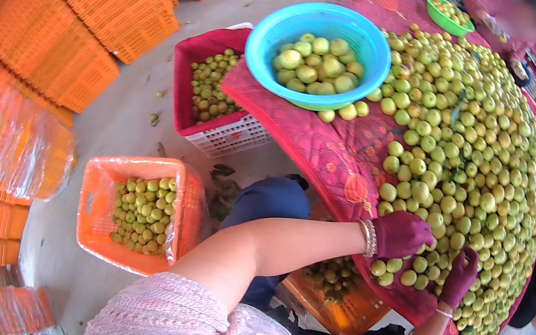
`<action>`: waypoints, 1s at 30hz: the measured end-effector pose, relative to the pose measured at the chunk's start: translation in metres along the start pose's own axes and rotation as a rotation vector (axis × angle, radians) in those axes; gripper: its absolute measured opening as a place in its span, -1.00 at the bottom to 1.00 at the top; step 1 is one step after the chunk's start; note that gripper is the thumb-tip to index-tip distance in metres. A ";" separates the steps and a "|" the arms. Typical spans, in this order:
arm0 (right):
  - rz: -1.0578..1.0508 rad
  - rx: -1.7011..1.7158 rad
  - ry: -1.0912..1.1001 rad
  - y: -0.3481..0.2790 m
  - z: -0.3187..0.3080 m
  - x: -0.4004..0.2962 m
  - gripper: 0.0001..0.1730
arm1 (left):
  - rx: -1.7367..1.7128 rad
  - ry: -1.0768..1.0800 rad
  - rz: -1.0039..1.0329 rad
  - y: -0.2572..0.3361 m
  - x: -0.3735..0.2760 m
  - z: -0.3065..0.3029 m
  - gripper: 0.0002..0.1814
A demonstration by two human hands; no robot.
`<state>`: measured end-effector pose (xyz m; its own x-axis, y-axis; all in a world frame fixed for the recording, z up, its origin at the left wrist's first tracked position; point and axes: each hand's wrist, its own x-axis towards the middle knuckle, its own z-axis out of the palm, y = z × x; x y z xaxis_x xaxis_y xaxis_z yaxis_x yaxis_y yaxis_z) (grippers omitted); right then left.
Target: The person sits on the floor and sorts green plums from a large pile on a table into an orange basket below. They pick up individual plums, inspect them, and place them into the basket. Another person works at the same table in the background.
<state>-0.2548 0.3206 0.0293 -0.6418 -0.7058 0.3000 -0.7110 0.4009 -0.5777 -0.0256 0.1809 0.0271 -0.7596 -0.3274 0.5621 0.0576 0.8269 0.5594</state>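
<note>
A wide heap of round green fruit (491,150) covers a red quilted cloth (324,145) with a floral pattern. Both my hands wear maroon gloves. My left hand (401,236) rests at the near edge of the heap, its fingers bent down towards the fruit; whether it grips one is hidden. Lower and to the right, my right hand (460,279) touches the heap with thumb and fingers apart, and whether it holds a fruit does not show. Beyond my hands, a blue plastic basin (259,55) with larger green fruit in it stands at the cloth's far left corner.
An orange crate (189,218) lined with clear film and a white crate (231,135) with red lining hold fruit on the floor. Another orange crate (361,308) sits under the cloth's edge. Stacked orange crates (54,23) line the left. Other people sit beyond the heap, near a green basin (446,23).
</note>
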 end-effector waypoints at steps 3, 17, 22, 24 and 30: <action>0.096 0.101 0.006 0.006 0.008 0.003 -0.80 | -0.008 0.041 0.065 -0.003 0.000 0.004 -0.80; 0.331 0.221 0.035 -0.033 -0.024 -0.001 -0.63 | 0.312 -0.015 -0.430 -0.022 0.015 -0.060 -0.76; 0.230 0.122 0.183 -0.025 -0.017 0.000 -0.70 | 0.260 -0.002 -0.140 -0.022 0.016 -0.044 -0.61; 0.108 0.142 0.221 -0.025 -0.010 0.003 -0.65 | 0.244 -0.067 -0.070 -0.019 0.014 -0.026 -0.51; -0.001 -0.223 -0.091 -0.046 0.018 -0.005 -0.42 | 0.556 -0.309 -0.033 -0.040 0.020 0.005 -0.54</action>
<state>-0.2138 0.2949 0.0410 -0.6194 -0.7521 0.2251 -0.7643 0.5120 -0.3921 -0.0463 0.1440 0.0129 -0.9116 -0.2789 0.3020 -0.2516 0.9595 0.1267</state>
